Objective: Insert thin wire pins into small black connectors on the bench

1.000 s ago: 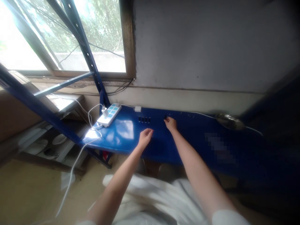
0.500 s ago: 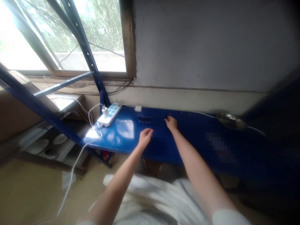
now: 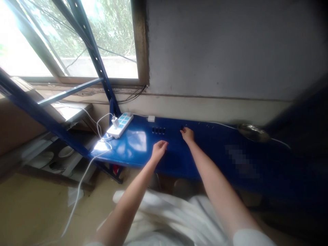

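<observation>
My left hand (image 3: 160, 149) hovers over the front half of a blue table (image 3: 176, 157), its fingers closed together in a pinch. Whatever it may hold is too small to make out. Farther back and to the right, my right hand (image 3: 188, 134) has thumb and forefinger pinched at the tabletop. A small dark piece (image 3: 181, 127) shows right at those fingertips; its kind is too blurred to tell. Between the hands and the wall, several small black pieces with light ends (image 3: 158, 130) stand in a neat row. Tiny light bits (image 3: 208, 126) lie behind my right hand.
A white power strip (image 3: 120, 125) with a plugged-in charger (image 3: 115, 121) lies at the table's left end, its cable hanging over the edge. A small white block (image 3: 151, 119) sits by the wall. At right is a shiny round metal object (image 3: 253, 132). A blue rack post (image 3: 94, 58) rises left.
</observation>
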The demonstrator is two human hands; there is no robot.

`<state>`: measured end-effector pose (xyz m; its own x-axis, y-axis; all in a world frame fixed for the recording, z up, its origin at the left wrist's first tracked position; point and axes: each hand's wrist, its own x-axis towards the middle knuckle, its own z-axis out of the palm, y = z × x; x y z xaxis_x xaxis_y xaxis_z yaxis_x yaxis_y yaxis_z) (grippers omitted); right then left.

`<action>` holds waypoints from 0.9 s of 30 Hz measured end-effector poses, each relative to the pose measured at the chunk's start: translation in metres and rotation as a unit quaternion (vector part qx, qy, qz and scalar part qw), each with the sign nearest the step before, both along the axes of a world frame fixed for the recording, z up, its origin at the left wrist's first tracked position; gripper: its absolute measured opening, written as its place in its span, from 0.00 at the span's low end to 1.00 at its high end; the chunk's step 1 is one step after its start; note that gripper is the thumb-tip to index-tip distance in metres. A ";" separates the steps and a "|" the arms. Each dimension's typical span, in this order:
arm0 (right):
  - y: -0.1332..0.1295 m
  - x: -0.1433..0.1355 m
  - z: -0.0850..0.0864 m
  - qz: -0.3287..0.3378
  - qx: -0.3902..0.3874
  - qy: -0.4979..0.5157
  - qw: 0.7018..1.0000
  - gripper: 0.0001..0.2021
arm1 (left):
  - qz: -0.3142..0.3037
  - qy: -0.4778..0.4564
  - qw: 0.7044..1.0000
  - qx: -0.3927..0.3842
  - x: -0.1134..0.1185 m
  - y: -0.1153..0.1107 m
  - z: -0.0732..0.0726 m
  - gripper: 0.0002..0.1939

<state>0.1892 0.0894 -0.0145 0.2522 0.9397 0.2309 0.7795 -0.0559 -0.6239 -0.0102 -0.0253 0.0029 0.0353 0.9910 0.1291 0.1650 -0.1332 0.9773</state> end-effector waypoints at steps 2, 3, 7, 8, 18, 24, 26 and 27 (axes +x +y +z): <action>0.000 0.000 0.000 0.001 -0.001 -0.001 1.000 0.08 | -0.002 0.003 1.000 -0.001 0.000 0.000 0.001 0.15; 0.000 0.000 0.000 0.001 -0.002 -0.002 1.000 0.08 | -0.002 0.005 1.000 0.000 -0.001 0.000 0.001 0.15; 0.000 0.001 0.001 -0.003 -0.018 -0.016 1.000 0.08 | 0.000 0.009 1.000 0.001 -0.001 0.000 0.001 0.14; 0.001 0.002 0.001 -0.004 -0.026 -0.021 0.999 0.08 | 0.000 0.009 1.000 0.000 0.000 0.000 0.001 0.14; -0.002 0.008 0.007 -0.037 -0.071 -0.037 0.996 0.09 | -0.001 0.008 1.000 -0.005 0.001 0.000 0.002 0.14; -0.004 0.005 0.009 -0.048 -0.078 -0.033 0.995 0.10 | -0.007 0.008 1.000 -0.003 0.000 0.000 0.003 0.14; -0.004 0.005 0.010 -0.054 -0.079 -0.033 0.995 0.10 | -0.007 0.010 1.000 -0.001 0.000 0.000 0.002 0.14; -0.003 0.005 0.010 -0.056 -0.080 -0.034 0.995 0.10 | -0.006 0.011 1.000 -0.001 0.000 0.000 0.002 0.14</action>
